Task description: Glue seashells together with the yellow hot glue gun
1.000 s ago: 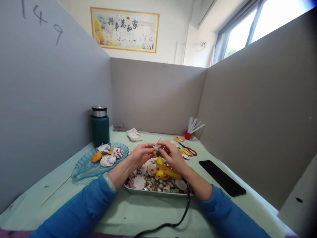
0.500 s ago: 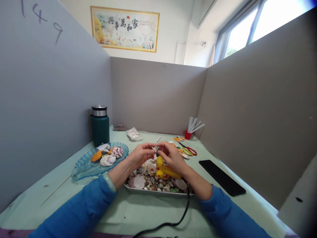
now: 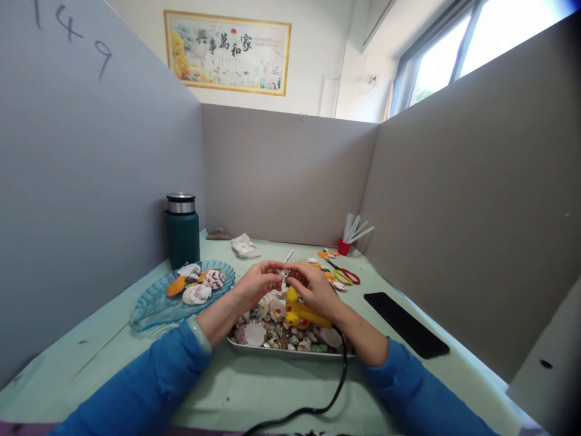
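Between my fingertips, above the far side of the tray, is a small whitish shell piece (image 3: 284, 274); its exact form is too small to tell. My left hand (image 3: 258, 283) pinches it from the left. From the other side the fingers of my right hand (image 3: 315, 287) close on it. Below my right hand a yellow hot glue gun (image 3: 295, 310) lies across the shells, its black cord (image 3: 344, 369) running toward the near table edge. The metal tray (image 3: 290, 352) is full of mixed shells and small stones, partly hidden by my hands.
On the left stand a blue glass dish (image 3: 154, 312) of scallop shells and a green bottle (image 3: 183, 239). A black phone (image 3: 406, 325) lies at right, near scissors (image 3: 351, 277) and a red cup (image 3: 344, 247) of glue sticks. Grey partitions (image 3: 290, 175) enclose the table.
Both hands stay over the tray, the fingers shifting slightly around the small shell piece. The whole view has moved a little; the glue gun lies where it was.
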### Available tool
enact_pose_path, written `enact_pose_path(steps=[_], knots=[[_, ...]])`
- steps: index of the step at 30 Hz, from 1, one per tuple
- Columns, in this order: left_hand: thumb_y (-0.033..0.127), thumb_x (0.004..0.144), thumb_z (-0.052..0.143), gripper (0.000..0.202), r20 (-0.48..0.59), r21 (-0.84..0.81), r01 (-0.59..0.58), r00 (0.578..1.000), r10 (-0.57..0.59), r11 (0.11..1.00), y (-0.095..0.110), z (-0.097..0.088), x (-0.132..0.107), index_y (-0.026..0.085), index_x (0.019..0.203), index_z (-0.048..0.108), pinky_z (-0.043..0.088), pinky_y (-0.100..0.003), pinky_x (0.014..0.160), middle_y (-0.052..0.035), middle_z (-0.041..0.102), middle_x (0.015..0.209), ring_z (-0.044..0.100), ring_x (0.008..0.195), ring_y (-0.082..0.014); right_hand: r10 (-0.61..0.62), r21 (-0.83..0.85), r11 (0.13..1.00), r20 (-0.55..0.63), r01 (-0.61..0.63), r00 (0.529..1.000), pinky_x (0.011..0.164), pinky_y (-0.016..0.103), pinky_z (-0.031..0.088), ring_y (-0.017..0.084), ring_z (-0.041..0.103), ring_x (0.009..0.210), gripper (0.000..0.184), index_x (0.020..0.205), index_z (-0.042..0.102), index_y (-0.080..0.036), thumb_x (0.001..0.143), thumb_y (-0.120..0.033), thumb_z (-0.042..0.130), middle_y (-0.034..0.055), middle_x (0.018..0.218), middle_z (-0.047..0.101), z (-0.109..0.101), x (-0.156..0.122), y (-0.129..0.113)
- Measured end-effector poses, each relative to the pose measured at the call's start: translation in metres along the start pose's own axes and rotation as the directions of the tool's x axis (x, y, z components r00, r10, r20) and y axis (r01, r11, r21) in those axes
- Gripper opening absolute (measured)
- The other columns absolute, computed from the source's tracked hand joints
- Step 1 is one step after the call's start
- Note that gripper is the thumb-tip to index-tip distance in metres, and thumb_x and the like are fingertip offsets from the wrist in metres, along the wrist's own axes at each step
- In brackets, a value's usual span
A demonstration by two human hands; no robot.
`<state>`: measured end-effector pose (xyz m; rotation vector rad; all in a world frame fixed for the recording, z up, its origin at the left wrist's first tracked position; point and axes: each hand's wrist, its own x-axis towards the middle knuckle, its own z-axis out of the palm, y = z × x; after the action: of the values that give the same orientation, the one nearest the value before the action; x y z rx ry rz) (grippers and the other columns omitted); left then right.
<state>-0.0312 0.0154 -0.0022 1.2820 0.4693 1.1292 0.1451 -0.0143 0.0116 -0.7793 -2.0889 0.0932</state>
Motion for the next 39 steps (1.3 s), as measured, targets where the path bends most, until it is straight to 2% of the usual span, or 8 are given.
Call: enact_pose_path(steps=[5,12,16,24,31,39], knots=[[0.014,0.064,0.069,0.031,-0.015,0.085,0.009,1.000,-0.008,0.996,0.001,0.000,-0.001,0.014,0.095,0.064,0.039,-0.023,0.056,-0.0014,0.060,0.076,0.050,0.054,-0.0056,0.017,0.006,1.000,-0.024,-0.017,1.000,0.064,0.026,0.041,0.014,0.050,0.069,0.020,0.103,0.059,-0.020,0.085,-0.019,0.050,0.0024,0.078,0.056,0.000,0.001,0.002],[0.016,0.061,0.072,0.034,-0.054,0.072,0.052,0.997,-0.048,0.996,0.003,0.003,-0.002,0.014,0.093,0.063,0.039,-0.023,0.052,-0.0034,0.063,0.089,0.049,0.050,-0.0043,0.137,0.071,0.989,-0.096,-0.130,0.986,0.056,0.024,0.040,0.012,0.050,0.060,0.020,0.102,0.058,-0.019,0.084,-0.022,0.051,0.0015,0.073,0.057,0.003,0.000,0.009],[0.017,0.060,0.072,0.033,-0.093,0.072,0.102,0.991,-0.095,0.992,0.005,0.005,-0.003,0.013,0.091,0.061,0.039,-0.022,0.049,-0.0034,0.064,0.084,0.048,0.046,-0.0041,0.154,0.072,0.986,-0.093,-0.148,0.984,0.056,0.023,0.040,0.012,0.050,0.060,0.020,0.101,0.058,-0.018,0.083,-0.023,0.052,0.0015,0.072,0.057,0.002,-0.001,0.010],[0.025,0.066,0.070,0.031,-0.105,0.129,0.135,0.987,-0.122,0.982,0.004,0.003,-0.002,0.013,0.092,0.059,0.037,-0.021,0.049,-0.0042,0.064,0.078,0.048,0.046,-0.0047,0.169,0.095,0.982,-0.040,-0.164,0.985,0.054,0.022,0.038,0.011,0.048,0.056,0.021,0.102,0.058,-0.017,0.083,-0.024,0.051,-0.0008,0.066,0.054,0.001,0.000,0.007],[0.026,0.066,0.070,0.032,-0.097,0.117,0.172,0.982,-0.161,0.978,0.004,0.005,-0.003,0.012,0.093,0.057,0.037,-0.020,0.049,-0.0049,0.065,0.078,0.046,0.046,-0.0043,0.229,0.104,0.970,-0.079,-0.220,0.970,0.053,0.022,0.036,0.010,0.046,0.054,0.022,0.102,0.058,-0.016,0.083,-0.027,0.052,-0.0021,0.062,0.052,0.004,-0.001,0.012],[0.026,0.066,0.071,0.031,-0.092,0.128,0.189,0.980,-0.178,0.974,0.004,0.005,-0.004,0.012,0.090,0.057,0.036,-0.020,0.049,-0.0051,0.066,0.077,0.046,0.045,-0.0042,0.244,0.080,0.968,-0.079,-0.238,0.967,0.052,0.022,0.035,0.010,0.045,0.052,0.023,0.101,0.058,-0.016,0.083,-0.029,0.052,-0.0032,0.059,0.050,0.003,-0.002,0.011]])
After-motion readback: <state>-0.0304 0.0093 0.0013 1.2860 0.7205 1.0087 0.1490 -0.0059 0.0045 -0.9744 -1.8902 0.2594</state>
